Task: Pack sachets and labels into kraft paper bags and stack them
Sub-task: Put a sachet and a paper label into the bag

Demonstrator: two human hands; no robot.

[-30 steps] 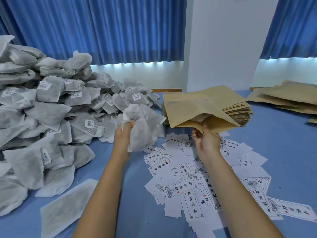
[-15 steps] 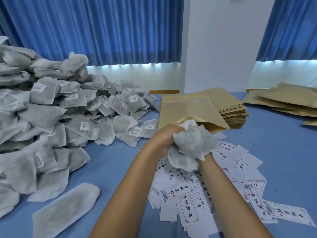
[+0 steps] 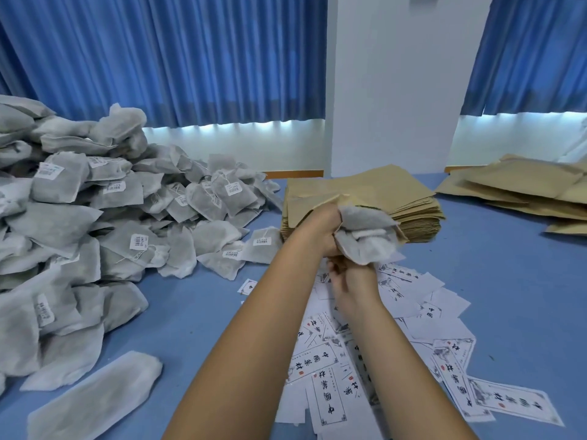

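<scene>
My left hand [image 3: 319,228] is shut on a bunch of grey-white sachets [image 3: 365,238] and presses them against the mouth of the top kraft paper bag [image 3: 314,201]. That bag lies on a thick stack of empty kraft bags [image 3: 416,208]. Just below the sachets, my right hand [image 3: 351,285] curls its fingers around the bag's lower edge; the sachets hide most of that grip. Printed white labels [image 3: 416,300] lie scattered on the blue table under and to the right of my forearms.
A big heap of tagged grey sachets [image 3: 95,217] fills the left side. One flat sachet [image 3: 95,398] lies alone at the front left. Kraft bags [image 3: 524,192] lie piled at the far right. Blue curtains and a white pillar stand behind the blue table [image 3: 514,281].
My left hand carried the sachets from the heap across to the kraft bag in my right hand. The lifted bag came down onto the stack, and the sachets now press at its mouth.
</scene>
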